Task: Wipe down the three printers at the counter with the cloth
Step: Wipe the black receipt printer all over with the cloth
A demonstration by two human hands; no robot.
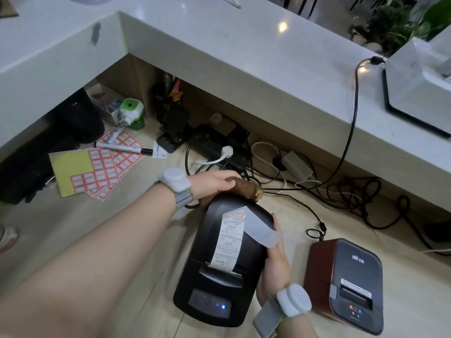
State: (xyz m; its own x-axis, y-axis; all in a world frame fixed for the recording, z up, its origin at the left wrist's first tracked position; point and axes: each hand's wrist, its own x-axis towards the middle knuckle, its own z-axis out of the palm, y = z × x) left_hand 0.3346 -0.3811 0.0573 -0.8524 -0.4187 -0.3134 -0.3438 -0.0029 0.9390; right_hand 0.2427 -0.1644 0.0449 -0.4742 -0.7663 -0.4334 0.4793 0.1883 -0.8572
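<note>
Wiping is judged to be under way on the black printer (pixel 219 276), seen at 6 o'clock. The cloth (pixel 246 189), brown and bunched, is grasped by the curled fingers of the left hand (pixel 214 184) and held against the printer's rear, at its 12 o'clock. Its 3 o'clock side is clasped by the right hand (pixel 275 262). A receipt (pixel 228 242) is draped over the lid. Two printers are counted, the red printer (pixel 346 284) at 4 o'clock; a third cannot be made out. One cloth is counted. Most of the task is judged left.
</note>
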